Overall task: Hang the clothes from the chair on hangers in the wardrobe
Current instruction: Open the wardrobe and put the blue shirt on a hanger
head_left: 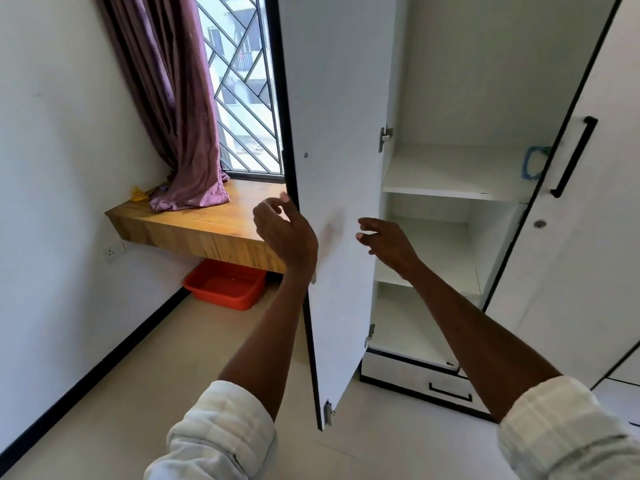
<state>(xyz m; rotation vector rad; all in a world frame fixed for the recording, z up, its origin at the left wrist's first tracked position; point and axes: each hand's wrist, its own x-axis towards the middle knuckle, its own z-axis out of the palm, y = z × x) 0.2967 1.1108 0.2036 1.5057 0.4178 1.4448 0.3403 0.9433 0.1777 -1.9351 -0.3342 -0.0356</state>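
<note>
Wardrobe (450, 174): door (339, 168) swung wide, shelves bare; left hand (284, 233) at door edge, right hand (388, 242) before shelves, both loosely spread, nothing held; clothes, chair, hangers unseen; risk: fingers caught should door swing back.

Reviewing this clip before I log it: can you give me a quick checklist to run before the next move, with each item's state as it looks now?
1. Wardrobe door swung open: ok.
2. Left hand free, at the door's edge, gripping nothing: ok.
3. Right hand free, fingers relaxed: ok.
4. Shelves in the open compartment bare: ok.
5. Hangers or a hanging rail in view: not ok, none seen here; the blue item on the shelf is unclear.
6. Chair with clothes in view: cannot tell, out of frame.
</note>
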